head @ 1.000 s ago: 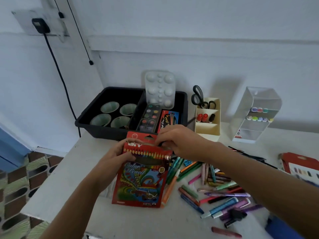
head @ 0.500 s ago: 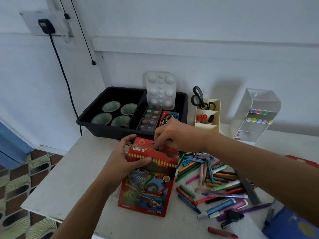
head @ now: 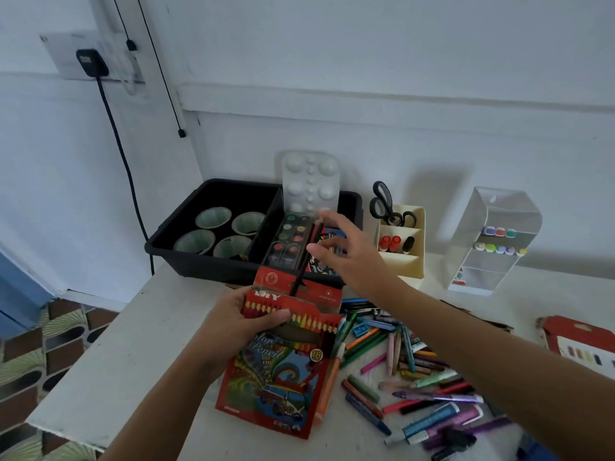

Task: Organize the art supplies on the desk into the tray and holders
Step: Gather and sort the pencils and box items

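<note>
Colour pencil box [head: 279, 371] is gripped near its top by the left hand [head: 233, 331], thumb laid across the clear window and fingers curled behind; judged as bracing, so the open mouth is kept steady and aimed up for one-handed loading. Lower end of the box is down at the desk [head: 116, 361] and the top is raised toward the black tray [head: 199, 261], just in front of its near wall. A dark pencil [head: 301, 274] stands tilted, its lower end in the mouth of the box behind the raised red flap. Its upper end appears to be pinched lightly between thumb and fingertips of the right hand [head: 349, 257], the other fingers spread loose. Some blur there, so the pinch is read, not certain. Step in hand is judged as getting the pencil set back in the box before the box goes to the tray. The box is red card with a row of coloured pencil tips behind the window, an "18" badge and cartoon van artwork. It is flat and light, so likely to flex if squeezed. In the tray are paper cups [head: 213, 217], a watercolour set [head: 289, 241] and a white mixing palette [head: 311, 181] leaning on the back wall. Loose crayons and markers [head: 409, 367] are heaped to the right, not yet sorted. Behind them stand a cream holder [head: 404, 261] with scissors [head: 382, 204] and a clear holder [head: 492, 227].
</note>
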Demonstrator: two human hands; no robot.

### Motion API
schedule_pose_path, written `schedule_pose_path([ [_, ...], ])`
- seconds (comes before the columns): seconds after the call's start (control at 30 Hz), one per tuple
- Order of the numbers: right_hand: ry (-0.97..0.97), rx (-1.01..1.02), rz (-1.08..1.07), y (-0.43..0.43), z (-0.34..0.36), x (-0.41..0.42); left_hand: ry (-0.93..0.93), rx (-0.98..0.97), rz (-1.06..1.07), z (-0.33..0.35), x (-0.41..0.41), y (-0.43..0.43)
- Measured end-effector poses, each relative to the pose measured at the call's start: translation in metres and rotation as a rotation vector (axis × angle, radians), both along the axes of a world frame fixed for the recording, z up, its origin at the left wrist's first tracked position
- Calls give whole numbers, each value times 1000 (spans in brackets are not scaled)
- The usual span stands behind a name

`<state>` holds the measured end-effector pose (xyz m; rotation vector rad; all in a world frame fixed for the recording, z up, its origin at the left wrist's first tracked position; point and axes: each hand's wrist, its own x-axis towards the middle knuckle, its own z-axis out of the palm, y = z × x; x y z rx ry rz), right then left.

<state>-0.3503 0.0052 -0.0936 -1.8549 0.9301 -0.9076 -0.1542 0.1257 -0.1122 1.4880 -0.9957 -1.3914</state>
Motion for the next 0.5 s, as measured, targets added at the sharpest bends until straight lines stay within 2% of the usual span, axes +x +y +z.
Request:
schedule_pose_path([
  [0.07,-182,114,-17,0,-3,5,3,23,-19,-1,1,-1],
  [0.17,-275,187,-12,6,-2,13,48,48,-22,-1,2,-3],
  [0.37,25,96,80,13,-6,28,87,49,46,6,13,-5],
  [0.5,62,84,65,7,-2,33,75,54,62,8,31,-5],
])
